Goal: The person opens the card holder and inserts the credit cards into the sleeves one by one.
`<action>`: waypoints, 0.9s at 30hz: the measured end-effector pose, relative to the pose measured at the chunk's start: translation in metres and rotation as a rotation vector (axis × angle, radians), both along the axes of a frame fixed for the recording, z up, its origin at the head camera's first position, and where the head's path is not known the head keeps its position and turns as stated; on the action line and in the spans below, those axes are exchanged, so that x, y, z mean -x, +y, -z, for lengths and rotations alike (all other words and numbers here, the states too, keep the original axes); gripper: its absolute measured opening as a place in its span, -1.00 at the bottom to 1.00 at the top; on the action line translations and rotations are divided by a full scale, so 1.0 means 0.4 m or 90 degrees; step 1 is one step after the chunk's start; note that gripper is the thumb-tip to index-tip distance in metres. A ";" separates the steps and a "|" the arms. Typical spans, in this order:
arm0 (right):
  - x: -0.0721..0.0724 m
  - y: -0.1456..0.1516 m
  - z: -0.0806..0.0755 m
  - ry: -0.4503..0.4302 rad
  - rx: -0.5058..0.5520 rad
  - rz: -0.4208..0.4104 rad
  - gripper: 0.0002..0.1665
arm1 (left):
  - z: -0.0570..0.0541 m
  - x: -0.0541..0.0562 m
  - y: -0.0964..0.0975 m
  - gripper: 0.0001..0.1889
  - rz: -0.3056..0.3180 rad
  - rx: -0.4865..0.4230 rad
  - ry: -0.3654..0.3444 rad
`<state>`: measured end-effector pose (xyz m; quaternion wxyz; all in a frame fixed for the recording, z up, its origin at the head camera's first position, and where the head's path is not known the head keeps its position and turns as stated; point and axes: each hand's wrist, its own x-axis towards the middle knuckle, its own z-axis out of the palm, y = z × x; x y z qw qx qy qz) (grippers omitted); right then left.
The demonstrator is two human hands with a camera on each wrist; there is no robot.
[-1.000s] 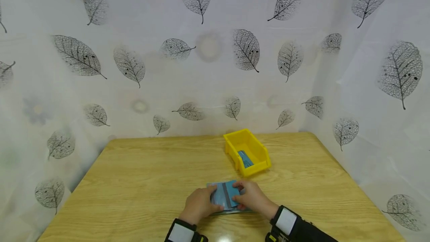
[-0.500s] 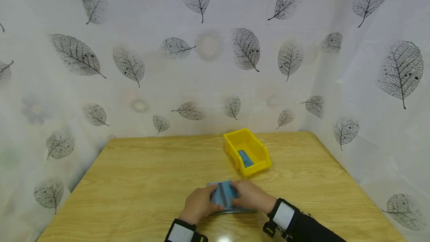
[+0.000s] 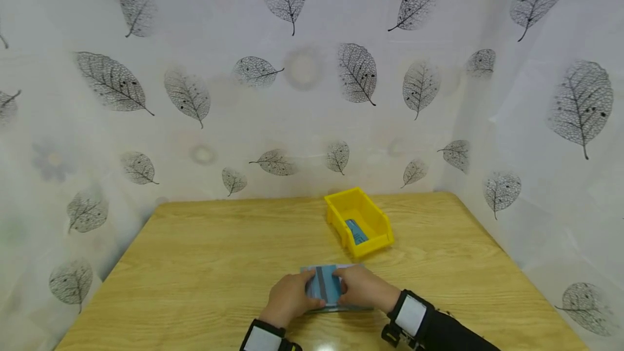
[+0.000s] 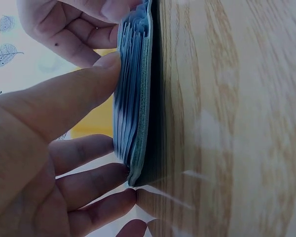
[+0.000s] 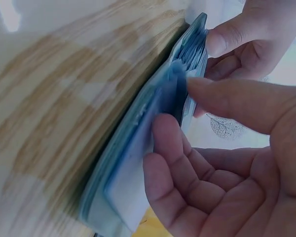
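A blue card holder lies spread on the table, its many thin plastic sleeves fanned along one side in the left wrist view. My left hand holds its left part, thumb pressed on the sleeve edges and fingers around the far edge of the cover. With thumb and fingers, my right hand pinches a raised blue sleeve near the middle. Below that hand, a flat pale sleeve rests on the right part of the holder. The right hand covers much of that side in the head view.
A yellow plastic bin stands on the wooden table just behind the card holder, with blue-grey cards inside. A white curtain printed with leaves hangs behind the table and along its sides.
My right hand has moved slightly left over the card holder, drawing the blue sleeve and the dark stripe leftward. The left hand has stayed in place, and the bin has not moved.
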<state>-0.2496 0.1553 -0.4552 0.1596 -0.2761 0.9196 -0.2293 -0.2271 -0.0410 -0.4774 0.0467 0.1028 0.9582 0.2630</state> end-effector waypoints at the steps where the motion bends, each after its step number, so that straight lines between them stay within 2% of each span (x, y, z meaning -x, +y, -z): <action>1: -0.002 -0.003 0.001 0.013 0.000 -0.013 -0.43 | 0.000 0.000 0.000 -0.25 0.001 0.001 0.001; 4: -0.007 -0.013 0.004 0.046 0.010 -0.044 -0.41 | 0.002 -0.001 -0.002 -0.25 0.007 0.004 0.008; 7: -0.009 -0.024 0.007 0.059 0.007 -0.046 -0.39 | 0.002 -0.003 -0.002 -0.25 0.016 0.006 0.026; 10: -0.005 -0.038 0.008 0.042 -0.010 -0.013 -0.36 | 0.002 -0.004 -0.003 -0.25 0.020 0.005 0.049; 14: 0.005 -0.059 0.006 0.001 -0.019 0.062 -0.26 | 0.004 -0.004 -0.005 -0.26 0.027 -0.001 0.066; 17: 0.006 -0.072 0.007 0.002 -0.017 0.092 -0.21 | 0.007 -0.003 -0.006 -0.27 0.035 -0.006 0.069; 22: 0.000 -0.084 0.010 0.030 -0.013 0.071 -0.26 | 0.004 -0.002 -0.011 -0.29 0.043 -0.007 0.068; 27: 0.002 -0.069 0.007 0.015 0.005 0.056 -0.28 | 0.001 0.003 -0.014 -0.28 0.041 -0.006 0.039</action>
